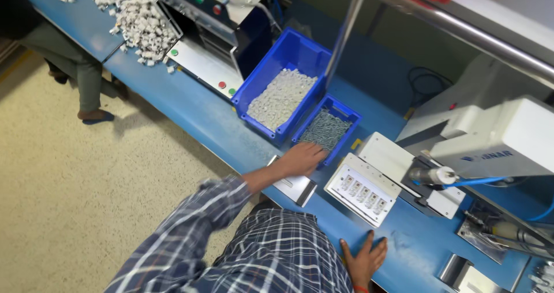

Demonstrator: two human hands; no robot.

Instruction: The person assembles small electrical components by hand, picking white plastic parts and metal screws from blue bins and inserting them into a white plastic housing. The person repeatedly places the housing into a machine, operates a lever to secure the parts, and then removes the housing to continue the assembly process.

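While the left hand (301,158) reaches out over the near edge of the small blue bin (329,129), its fingers are curled loosely downward at the rim, and I honestly can't tell if they've got hold of anything. That bin is full of little grey screws (324,130), and it sits right against the bigger blue bin (287,79), which is loaded with small white plastic parts (281,98). A metal plate (295,184) lies on the blue surface (203,118) just under the wrist.

Right hand (363,259) is flat on the surface near the body, fingers spread, palm down, holding nothing. Just above it is a white fixture (362,189) with a row of small sockets in it, and to the right of that a white machine (490,137) with a driver tip and a blue hose (476,181) coming off it.

Further back on the left there's a loose pile of white pieces (130,13) next to a control box (202,16) with green and red buttons. Another person's legs (75,68) show on the floor at the far left, well apart from all this. Plaid sleeve (190,224) fills the bottom of the view.
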